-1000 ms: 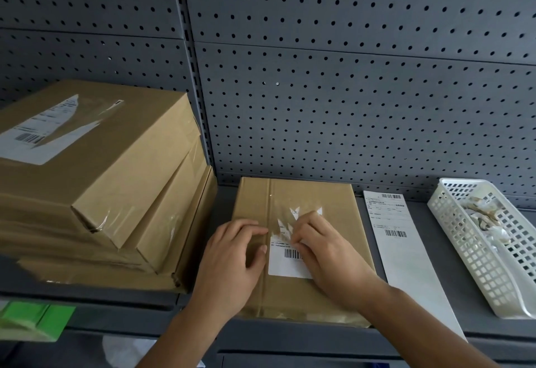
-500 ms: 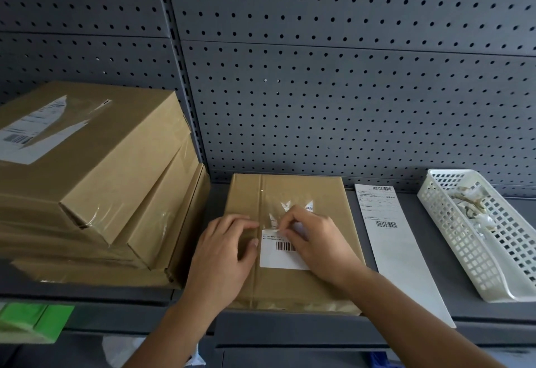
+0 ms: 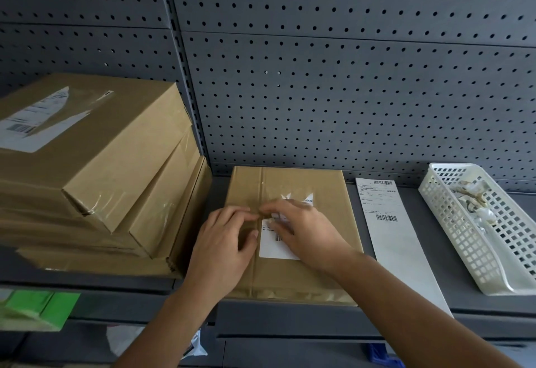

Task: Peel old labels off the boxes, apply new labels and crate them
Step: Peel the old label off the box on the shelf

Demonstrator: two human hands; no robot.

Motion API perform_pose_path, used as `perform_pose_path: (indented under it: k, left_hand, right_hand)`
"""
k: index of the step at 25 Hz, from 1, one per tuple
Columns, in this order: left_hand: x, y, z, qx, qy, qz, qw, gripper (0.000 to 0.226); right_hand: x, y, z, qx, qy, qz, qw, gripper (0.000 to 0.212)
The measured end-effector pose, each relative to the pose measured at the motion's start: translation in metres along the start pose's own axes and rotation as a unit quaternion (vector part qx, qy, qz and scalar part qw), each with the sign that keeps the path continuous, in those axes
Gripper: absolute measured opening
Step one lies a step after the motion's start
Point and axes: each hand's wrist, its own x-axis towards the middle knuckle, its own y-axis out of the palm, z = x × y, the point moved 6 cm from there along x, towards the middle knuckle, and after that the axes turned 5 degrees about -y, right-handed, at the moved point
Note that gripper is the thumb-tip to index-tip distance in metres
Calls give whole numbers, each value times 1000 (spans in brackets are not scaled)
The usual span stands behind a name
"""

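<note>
My right hand (image 3: 304,231) has shifted to the white barcode label's (image 3: 274,251) torn top-left corner, fingers curled, grip unclear; my left hand (image 3: 223,248), fingers bent, braces the flat brown cardboard box (image 3: 304,182); peel unfinished.

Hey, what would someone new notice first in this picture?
The left hand and right hand meet on a flat box mid-shelf, at the top edge of its white label. A tall stack of boxes looms at the left; a white basket of scraps sits at the right.
</note>
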Motion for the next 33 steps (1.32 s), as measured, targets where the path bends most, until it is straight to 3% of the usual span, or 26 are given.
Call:
perform_pose_path:
  k: [5,11,20,26,33]
  left_hand:
    - [-1,-1,1,-10,-2,-4,1000,32]
    - [0,-2,1,-14,1,-2,1000,30]
    - [1,-2,-2,-26,2,-7,1000,31]
    - [-1,-2,1,-35,-9,-7,999,28]
    - [-1,-1,3,-25,-24,4,999,27]
  right_hand:
    - [-8,-6,0,-17,-31,-44,998,14]
    - [-42,-72,-24,64,75,-139,985,31]
    - [-12,-8,4,20,2,28,999,39]
    - [10,2,5,15,-3,61,998,23]
    - [25,11,11,-154,-101,117,976,12]
